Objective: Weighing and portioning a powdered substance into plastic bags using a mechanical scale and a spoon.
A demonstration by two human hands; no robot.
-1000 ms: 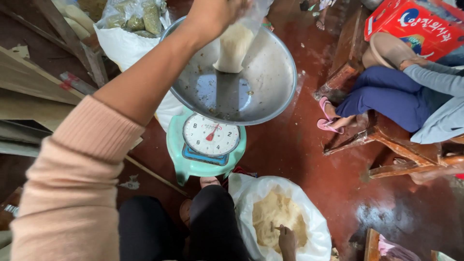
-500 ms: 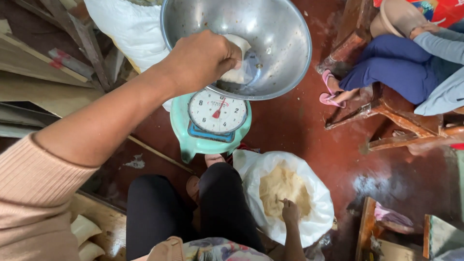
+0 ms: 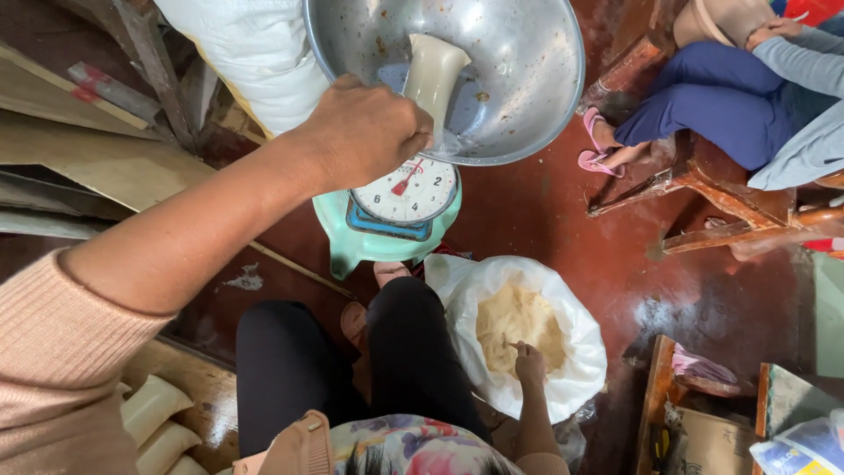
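My left hand (image 3: 365, 132), on a bare forearm with a pink sleeve, is closed on the twisted end of a small clear plastic bag (image 3: 432, 75) filled with a cream-coloured substance. The bag rests inside a large metal bowl (image 3: 527, 97). The bowl sits on a teal dial scale (image 3: 387, 224) standing on the dark red floor. My right hand is out of sight. Below me sits a person in black trousers, with one hand (image 3: 528, 361) in an open white sack (image 3: 563, 369) of pale crumbly material.
Wooden planks (image 3: 97, 158) and a full white sack (image 3: 255, 62) lie at the left. Filled cream bags (image 3: 154, 413) are stacked at the lower left. Another person in blue trousers (image 3: 712, 105) sits on a wooden chair (image 3: 730, 198) at the right. Small wooden pieces (image 3: 659, 396) stand at the lower right.
My left hand has come down from above the bowl and brought the bag into it. The seated person's hand stays in the white sack.
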